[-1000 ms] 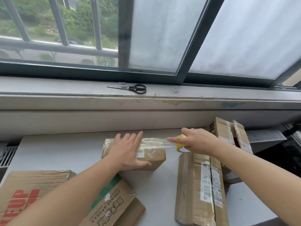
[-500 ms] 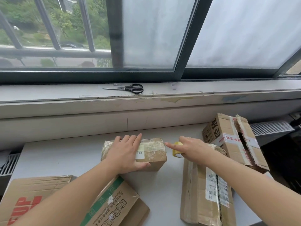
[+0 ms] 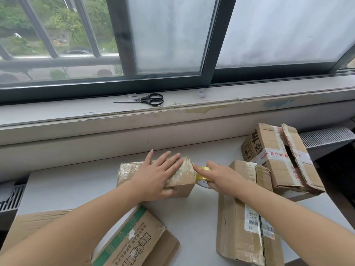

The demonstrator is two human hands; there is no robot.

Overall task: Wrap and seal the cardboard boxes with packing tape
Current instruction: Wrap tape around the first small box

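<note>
Small taped box (image 3: 183,189) sits under the flat-fingered left hand (image 3: 157,175); right hand (image 3: 222,177) grips the yellow tape roll (image 3: 200,176) touching its right end; near-right label (image 3: 253,221) shows "2-10".

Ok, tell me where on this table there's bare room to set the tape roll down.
Widest bare patch: the table left of the small box, beyond the flattened box. A narrower strip runs between the green-printed box and the long box. The right side is crowded, with the long box and torn-open box close together.
</note>
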